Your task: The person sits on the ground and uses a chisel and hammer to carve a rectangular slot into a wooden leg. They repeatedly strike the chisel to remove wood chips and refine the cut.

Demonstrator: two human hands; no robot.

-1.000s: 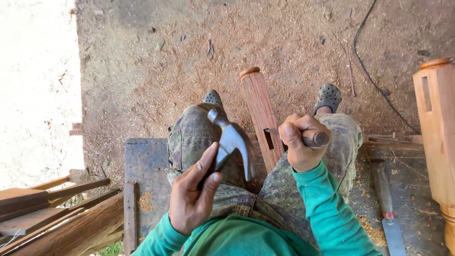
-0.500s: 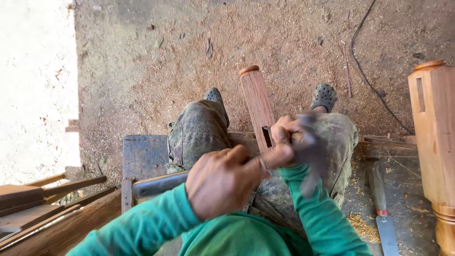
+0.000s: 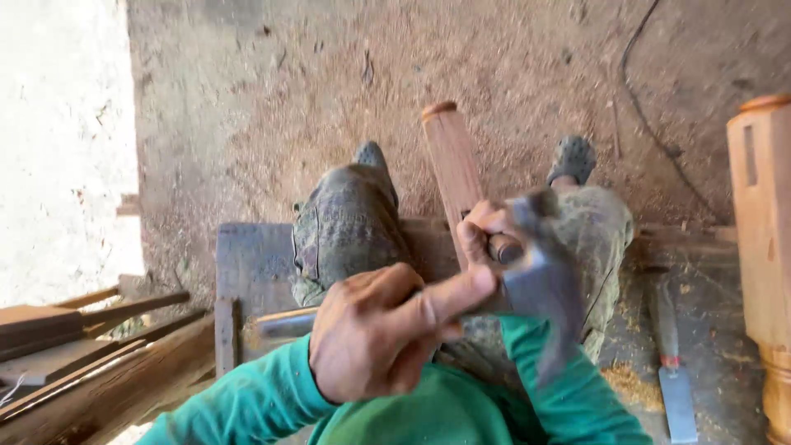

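My left hand (image 3: pixel 379 330) grips a steel claw hammer (image 3: pixel 540 284) by its handle, index finger stretched along it. The hammer head is motion-blurred, right beside my right hand (image 3: pixel 482 235). That hand is closed around the wooden handle of a chisel (image 3: pixel 504 247), set against a reddish wooden post (image 3: pixel 449 165). The post lies between my knees and points away from me. The chisel's blade is hidden behind my hand and the hammer.
I sit on a dark worn bench (image 3: pixel 247 272) over a sawdust-covered floor. A loose flat chisel (image 3: pixel 671 375) lies at the right beside a turned, mortised wooden post (image 3: pixel 762 239). Planks (image 3: pixel 82 354) are stacked at the left. A cable (image 3: pixel 651 107) runs across the floor.
My left hand shifted from the hammer's head to its handle and swung the hammer rightward to the chisel handle. The right hand stayed on the chisel at the post.
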